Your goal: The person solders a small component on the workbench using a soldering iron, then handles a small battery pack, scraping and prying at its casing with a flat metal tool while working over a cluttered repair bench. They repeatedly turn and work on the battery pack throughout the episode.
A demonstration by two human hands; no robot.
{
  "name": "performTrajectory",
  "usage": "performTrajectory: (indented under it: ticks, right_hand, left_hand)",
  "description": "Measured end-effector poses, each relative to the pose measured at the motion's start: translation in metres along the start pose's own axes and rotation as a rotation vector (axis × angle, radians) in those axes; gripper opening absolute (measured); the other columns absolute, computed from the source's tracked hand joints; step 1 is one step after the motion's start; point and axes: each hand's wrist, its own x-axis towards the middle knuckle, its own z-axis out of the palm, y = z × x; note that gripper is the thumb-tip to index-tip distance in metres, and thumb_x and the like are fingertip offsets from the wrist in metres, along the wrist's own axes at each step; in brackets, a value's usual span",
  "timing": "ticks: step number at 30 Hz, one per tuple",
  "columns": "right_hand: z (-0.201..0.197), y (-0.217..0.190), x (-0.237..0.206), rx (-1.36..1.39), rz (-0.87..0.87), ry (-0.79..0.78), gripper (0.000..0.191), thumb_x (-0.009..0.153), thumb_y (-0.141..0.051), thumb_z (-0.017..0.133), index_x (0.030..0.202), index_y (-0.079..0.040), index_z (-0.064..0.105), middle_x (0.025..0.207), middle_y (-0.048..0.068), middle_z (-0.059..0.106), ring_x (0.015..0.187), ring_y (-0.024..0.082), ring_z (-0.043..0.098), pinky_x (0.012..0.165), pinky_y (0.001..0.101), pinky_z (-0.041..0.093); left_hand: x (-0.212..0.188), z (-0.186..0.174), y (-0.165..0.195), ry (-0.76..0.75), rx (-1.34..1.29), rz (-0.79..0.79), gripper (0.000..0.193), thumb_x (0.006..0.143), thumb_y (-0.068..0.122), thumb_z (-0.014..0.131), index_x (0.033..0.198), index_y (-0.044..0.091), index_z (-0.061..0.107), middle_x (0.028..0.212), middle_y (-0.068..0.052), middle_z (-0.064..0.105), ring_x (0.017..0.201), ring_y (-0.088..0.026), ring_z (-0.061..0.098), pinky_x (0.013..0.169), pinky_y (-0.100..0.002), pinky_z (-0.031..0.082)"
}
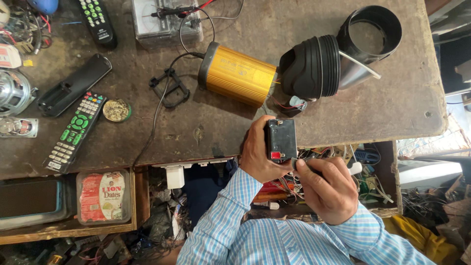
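Hands working on a small black battery

The left hand [256, 156] is gripping the battery [281, 140] at the counter [402, 105] edge; the right hand [327, 185] is pinching a tool against its terminal.

A gold metal box [239, 73], two remotes [73, 131] [97, 20] and a black lamp housing [311, 66] lie on the workbench [221, 127].

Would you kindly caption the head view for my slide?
Left hand grips a small black battery while the right hand works at its terminal.
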Motion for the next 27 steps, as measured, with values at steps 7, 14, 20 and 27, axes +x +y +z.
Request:
performTrajectory:
  ticks: [7, 14, 20, 27]
  right_hand:
    - [0.005, 0.009, -0.004, 0.019, -0.013, 0.051, 0.035, 0.078, 0.010, 0.080, 0.111, 0.001, 0.074, 0.096, 0.013, 0.068, 0.080, 0.025, 0.062, 0.066, 0.0375, 0.050]
    - [0.005, 0.013, -0.002, 0.060, -0.004, 0.055, 0.039, 0.073, 0.010, 0.077, 0.110, -0.001, 0.074, 0.095, 0.012, 0.068, 0.082, 0.026, 0.062, 0.068, 0.0373, 0.052]
    - [-0.017, 0.015, 0.012, 0.091, -0.007, -0.137, 0.037, 0.073, 0.004, 0.080, 0.109, 0.000, 0.075, 0.094, 0.014, 0.069, 0.078, 0.026, 0.062, 0.064, 0.0377, 0.051]
    - [-0.040, 0.005, 0.040, 0.059, 0.140, -0.348, 0.025, 0.078, -0.006, 0.081, 0.102, -0.003, 0.078, 0.088, 0.009, 0.072, 0.077, 0.023, 0.064, 0.068, 0.0365, 0.055]
  left_hand:
    - [0.001, 0.000, 0.001, -0.005, 0.016, -0.007, 0.104, 0.061, 0.027, 0.096, 0.144, 0.005, 0.037, 0.126, -0.018, 0.057, 0.115, -0.036, 0.065, 0.098, -0.045, 0.055]
    - [0.002, -0.002, 0.004, -0.013, 0.002, -0.007, 0.104, 0.063, 0.028, 0.095, 0.146, 0.005, 0.036, 0.129, -0.018, 0.058, 0.118, -0.035, 0.065, 0.101, -0.045, 0.055]
    - [0.009, -0.035, 0.020, -0.158, 0.001, 0.080, 0.110, 0.069, 0.027, 0.093, 0.155, 0.001, 0.029, 0.148, -0.025, 0.047, 0.139, -0.040, 0.053, 0.117, -0.047, 0.045]
    - [0.028, -0.058, 0.039, -0.268, -0.021, 0.052, 0.103, 0.075, 0.032, 0.094, 0.155, -0.001, 0.039, 0.149, -0.023, 0.054, 0.141, -0.039, 0.054, 0.118, -0.047, 0.044]
